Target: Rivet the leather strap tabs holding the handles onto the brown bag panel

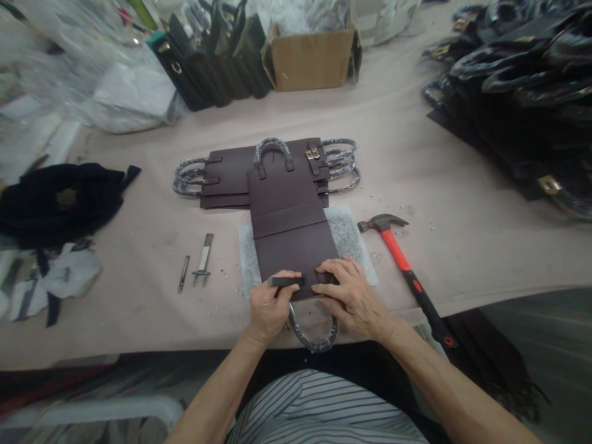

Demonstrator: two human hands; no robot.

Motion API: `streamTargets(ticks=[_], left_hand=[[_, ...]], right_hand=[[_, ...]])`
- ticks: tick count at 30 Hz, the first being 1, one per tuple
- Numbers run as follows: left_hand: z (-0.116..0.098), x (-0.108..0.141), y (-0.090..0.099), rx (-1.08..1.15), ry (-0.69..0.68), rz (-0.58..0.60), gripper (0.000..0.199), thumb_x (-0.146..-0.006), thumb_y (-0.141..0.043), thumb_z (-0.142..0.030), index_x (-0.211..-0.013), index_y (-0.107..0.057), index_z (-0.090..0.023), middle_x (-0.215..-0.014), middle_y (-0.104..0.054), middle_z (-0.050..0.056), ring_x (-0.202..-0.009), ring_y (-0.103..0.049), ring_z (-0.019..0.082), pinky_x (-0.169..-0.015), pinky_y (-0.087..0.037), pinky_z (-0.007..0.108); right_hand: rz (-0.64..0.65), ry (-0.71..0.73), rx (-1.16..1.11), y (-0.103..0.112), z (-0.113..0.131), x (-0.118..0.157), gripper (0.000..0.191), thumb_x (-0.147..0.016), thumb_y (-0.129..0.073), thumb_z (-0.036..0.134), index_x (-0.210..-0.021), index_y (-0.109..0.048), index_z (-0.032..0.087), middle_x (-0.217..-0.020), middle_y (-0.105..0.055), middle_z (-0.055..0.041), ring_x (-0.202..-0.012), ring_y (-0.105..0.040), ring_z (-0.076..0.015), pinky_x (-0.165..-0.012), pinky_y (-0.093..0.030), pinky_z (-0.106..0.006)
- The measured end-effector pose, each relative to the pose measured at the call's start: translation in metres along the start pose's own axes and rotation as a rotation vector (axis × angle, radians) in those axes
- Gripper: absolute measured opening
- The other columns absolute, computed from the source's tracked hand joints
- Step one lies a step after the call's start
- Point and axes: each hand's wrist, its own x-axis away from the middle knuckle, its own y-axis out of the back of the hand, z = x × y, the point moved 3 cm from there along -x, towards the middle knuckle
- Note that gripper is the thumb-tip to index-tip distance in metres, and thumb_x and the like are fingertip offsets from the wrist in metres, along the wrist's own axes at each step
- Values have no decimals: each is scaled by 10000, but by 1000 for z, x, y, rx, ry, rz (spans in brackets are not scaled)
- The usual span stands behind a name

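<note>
A dark brown leather bag panel [291, 216] lies over a speckled slab [354, 237], its upper end resting on a stack of similar panels [231, 166]. Its plastic-wrapped handle [314, 345] hangs toward the table's front edge. My left hand [272, 305] pinches a short black tool [285, 281] at the panel's lower part. Beside it, my right hand [349, 296] has its fingers on the panel's lower right, near a handle tab. Whether those fingers pinch the panel or a small part is hard to see.
A claw hammer [402, 259] lies at the right. Two metal tools [202, 262] [184, 274] lie left. Dark cloth [60, 200] sits far left. Behind are green bags [213, 68] and a cardboard box [312, 58]; black bags [518, 123] are piled back right.
</note>
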Motion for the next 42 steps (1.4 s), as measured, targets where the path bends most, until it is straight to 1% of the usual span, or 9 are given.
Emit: streamTargets(ticks=[3, 7, 11, 17, 22, 28, 34, 38, 42], left_hand=[[0, 0, 0, 13, 24, -25, 97, -903, -657, -178, -957, -736, -189, -934, -795, 27, -877, -758, 179, -841, -619, 277], [2, -2, 1, 64, 81, -64, 105, -896, -643, -175, -939, -738, -187, -912, -791, 27, -847, -756, 178, -796, -617, 268], [1, -2, 0, 97, 108, -21, 109, -892, -648, -180, -928, -750, -185, -919, -789, 33, -845, -750, 180, -779, -606, 267], [1, -2, -2, 103, 111, 1, 107, -889, -654, -187, -925, -755, -185, -918, -789, 41, -841, -748, 188, -782, -598, 281], [4, -1, -2, 165, 150, -41, 103, -889, -653, -178, -932, -745, -188, -926, -784, 33, -861, -741, 176, -808, -591, 270], [8, 1, -2, 226, 222, -66, 96, -896, -650, -190, -956, -725, -181, -922, -780, 32, -853, -741, 170, -807, -588, 265], [15, 6, -3, 241, 238, -126, 85, -908, -648, -200, -965, -711, -190, -929, -772, 27, -847, -741, 170, -822, -586, 279], [17, 8, -2, 225, 213, -112, 87, -918, -657, -214, -981, -715, -197, -943, -774, 28, -861, -741, 173, -827, -585, 284], [16, 7, -1, 196, 189, -82, 89, -926, -652, -228, -974, -717, -191, -933, -778, 36, -863, -742, 179, -814, -590, 287]], right_hand=[[11, -11, 15, 0, 2, -1, 322, -929, -581, 257, -1232, -680, 305, -1370, -540, -90, -1305, -446, -307, -1163, -247, -630], [49, -23, 37, -1, 2, -2, 366, -924, -588, 239, -1273, -663, 320, -1376, -523, -94, -1317, -427, -314, -1165, -238, -637], [66, -12, 49, -1, 1, -3, 356, -930, -589, 241, -1266, -668, 329, -1389, -510, -100, -1323, -425, -315, -1160, -245, -636], [56, -11, 54, -1, 3, -4, 362, -921, -592, 215, -1256, -670, 327, -1376, -508, -97, -1304, -429, -314, -1145, -263, -630], [31, 15, 40, 1, 3, -4, 345, -929, -585, 232, -1253, -664, 319, -1368, -507, -95, -1283, -430, -314, -1123, -284, -626], [8, 40, 0, 1, 2, -3, 237, -939, -586, 271, -1156, -680, 281, -1362, -516, -94, -1283, -423, -321, -1107, -281, -636], [2, 54, 0, 1, 3, -4, 212, -952, -568, 277, -1141, -662, 266, -1365, -507, -97, -1286, -422, -312, -1107, -286, -616], [12, 45, 2, 2, 3, -5, 158, -969, -537, 296, -1070, -648, 244, -1355, -516, -98, -1287, -425, -308, -1102, -284, -599], [18, 37, 2, 3, 4, -6, 156, -974, -518, 319, -1046, -633, 242, -1342, -525, -97, -1272, -437, -306, -1100, -274, -588]])
